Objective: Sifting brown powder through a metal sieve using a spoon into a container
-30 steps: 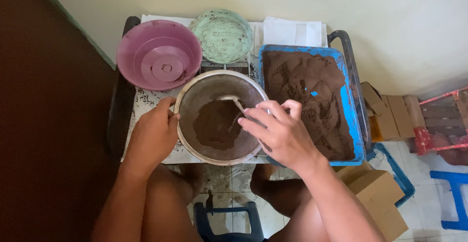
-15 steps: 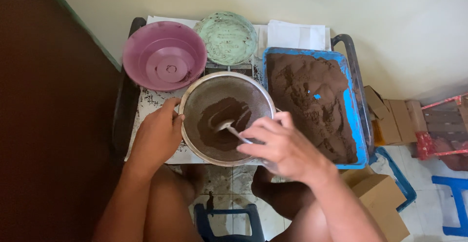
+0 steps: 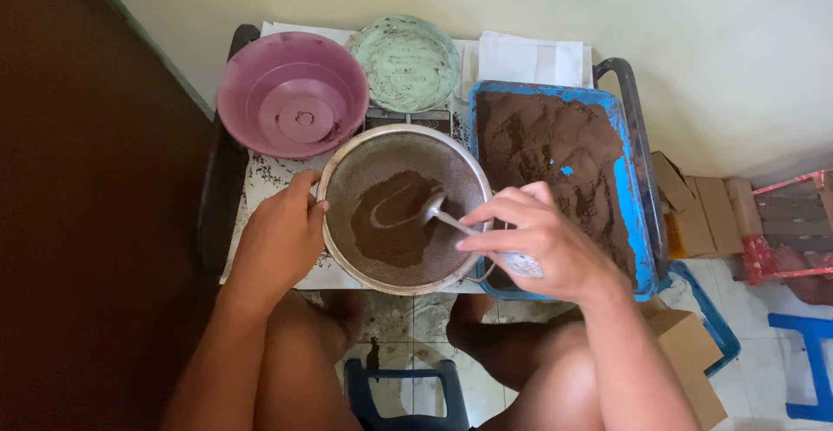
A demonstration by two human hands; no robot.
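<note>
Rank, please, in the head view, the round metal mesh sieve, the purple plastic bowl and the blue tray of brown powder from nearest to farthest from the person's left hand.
From the left hand:
1. Round metal mesh sieve, gripped at its left rim.
2. Purple plastic bowl, just above the hand.
3. Blue tray of brown powder, on the far right, beyond the sieve.

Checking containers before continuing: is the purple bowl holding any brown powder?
No, the purple bowl shows only its bare inside; the powder lies in the sieve and blue tray.
</note>
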